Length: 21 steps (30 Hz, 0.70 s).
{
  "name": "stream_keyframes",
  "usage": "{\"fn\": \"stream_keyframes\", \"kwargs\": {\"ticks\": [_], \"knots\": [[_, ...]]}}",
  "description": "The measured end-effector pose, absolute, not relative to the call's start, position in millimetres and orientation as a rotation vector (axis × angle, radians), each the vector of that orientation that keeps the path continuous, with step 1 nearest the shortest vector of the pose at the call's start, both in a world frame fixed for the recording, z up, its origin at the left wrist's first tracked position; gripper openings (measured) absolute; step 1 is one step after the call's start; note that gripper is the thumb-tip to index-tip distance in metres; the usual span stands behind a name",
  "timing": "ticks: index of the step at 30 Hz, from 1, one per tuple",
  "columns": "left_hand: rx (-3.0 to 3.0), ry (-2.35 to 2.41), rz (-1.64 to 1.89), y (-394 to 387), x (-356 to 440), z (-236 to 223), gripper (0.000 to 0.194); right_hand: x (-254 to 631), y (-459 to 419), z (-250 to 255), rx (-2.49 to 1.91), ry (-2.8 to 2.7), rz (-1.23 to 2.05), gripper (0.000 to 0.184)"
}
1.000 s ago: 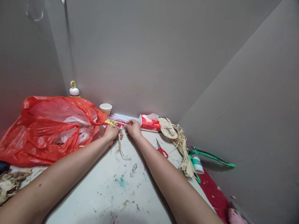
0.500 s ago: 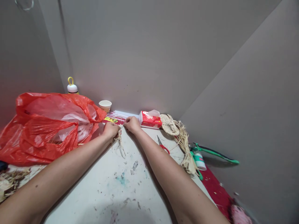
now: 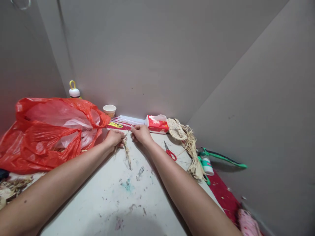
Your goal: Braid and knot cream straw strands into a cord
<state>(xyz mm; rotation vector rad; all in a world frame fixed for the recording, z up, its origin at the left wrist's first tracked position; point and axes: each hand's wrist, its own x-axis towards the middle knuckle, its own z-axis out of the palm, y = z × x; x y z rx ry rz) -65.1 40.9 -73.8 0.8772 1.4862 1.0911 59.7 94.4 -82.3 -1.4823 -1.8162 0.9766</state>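
Two bare hands worked close together over the far part of a stained white surface (image 3: 108,209), a few pale straw strands (image 3: 127,154) between them. The left hand (image 3: 115,137) was closed on the strands, its fingers curled in, with loose ends hanging just beside it toward the near side. The right hand (image 3: 141,133), near the left but apart from it, was narrowed to a pinch, thumb and forefinger together on a thin end of the same fibre.

Beyond the hands, white sticks (image 3: 132,120) lay near the wall, between a paper cup (image 3: 109,109) and a red tissue pack (image 3: 157,126). A crumpled red plastic bag (image 3: 46,144) filled the left side, with a white-capped bottle (image 3: 74,92) behind it.

To the right, red-handled scissors (image 3: 171,155) rested near a woven straw piece (image 3: 176,129) and a bundle of dry straw (image 3: 192,147). Beside the bundle stood a tilted white-and-green container (image 3: 208,167), next to a green-handled cutting tool (image 3: 223,156) by the wall.
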Motion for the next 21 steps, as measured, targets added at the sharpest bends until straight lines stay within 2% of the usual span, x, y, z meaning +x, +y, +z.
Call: {"fn": "stream_keyframes", "kwargs": {"ticks": [3,7,15,21], "knots": [[0.833,1.438,1.047,39,-68,-69,0.007,63,72,-72,-1.468,-1.771,1.25,0.026],[0.782,1.412,0.972,39,-72,-66,0.013,68,53,-63,-1.394,-1.561,1.661,0.016],[0.869,1.406,0.922,39,-76,-70,0.015,67,43,-73,-1.28,-1.244,1.971,0.014],[0.962,1.376,0.833,40,-83,-69,0.015,72,43,-76,-1.345,-1.295,1.888,0.012]]}}
